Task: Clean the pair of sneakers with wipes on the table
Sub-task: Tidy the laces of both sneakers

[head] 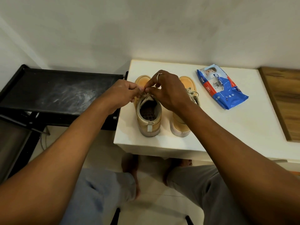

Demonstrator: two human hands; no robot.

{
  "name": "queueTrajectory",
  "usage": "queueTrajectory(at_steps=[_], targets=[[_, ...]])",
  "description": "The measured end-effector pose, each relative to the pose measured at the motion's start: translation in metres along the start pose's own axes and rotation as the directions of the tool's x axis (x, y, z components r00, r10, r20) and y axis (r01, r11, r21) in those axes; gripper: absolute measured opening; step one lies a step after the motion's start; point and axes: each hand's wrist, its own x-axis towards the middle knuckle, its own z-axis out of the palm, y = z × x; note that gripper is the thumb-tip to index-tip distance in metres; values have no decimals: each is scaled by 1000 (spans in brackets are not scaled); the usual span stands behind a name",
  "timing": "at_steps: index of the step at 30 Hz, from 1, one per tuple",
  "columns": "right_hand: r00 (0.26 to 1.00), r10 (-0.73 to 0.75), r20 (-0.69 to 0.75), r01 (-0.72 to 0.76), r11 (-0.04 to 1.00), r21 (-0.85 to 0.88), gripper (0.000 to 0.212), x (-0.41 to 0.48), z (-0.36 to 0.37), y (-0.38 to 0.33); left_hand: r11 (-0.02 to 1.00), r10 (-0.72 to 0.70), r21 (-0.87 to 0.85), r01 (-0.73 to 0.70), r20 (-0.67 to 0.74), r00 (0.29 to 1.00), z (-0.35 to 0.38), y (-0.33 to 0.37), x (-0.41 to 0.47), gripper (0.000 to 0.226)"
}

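Two tan sneakers stand side by side on the white table [211, 127], heels toward me. Over the left sneaker [148, 120], my left hand [123, 93] and my right hand [167, 90] meet above its tongue, fingertips pinching its pale lace. The right sneaker [180, 125] is partly hidden under my right wrist; its toe and loose laces show beyond the hand. A blue and red pack of wipes [222, 88] lies flat on the table to the right of the shoes, touched by neither hand.
A black rack [61, 93] with a dusty top shelf stands against the table's left side. A wooden board [285, 101] lies at the table's right edge. The white wall is close behind. My knees and bare feet are below the table's front edge.
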Motion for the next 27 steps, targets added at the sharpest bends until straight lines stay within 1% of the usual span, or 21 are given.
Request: queueTrajectory(at_steps=[5,7,10,13,16,27], targets=[[1000,17,24,-16,999,-42,9,-3,-2,3,996,-84,-1,84,-9,996,4,0,4,26],[999,26,47,-23,998,-64,11,-5,-4,3,994,-101,23,102,-50,994,4,-3,7,26],[997,39,64,-34,997,-72,11,-7,-8,4,988,-98,106,114,-144,985,3,-9,10,30],[995,45,90,-36,995,-92,11,-10,-11,5,968,-91,213,131,-186,978,8,-7,13,38],[993,65,102,-57,995,-85,11,-11,-13,7,954,-91,262,143,-199,976,11,-5,13,39],[988,80,131,-70,994,-79,13,-11,-15,3,951,-80,277,138,-211,974,9,-7,15,36]])
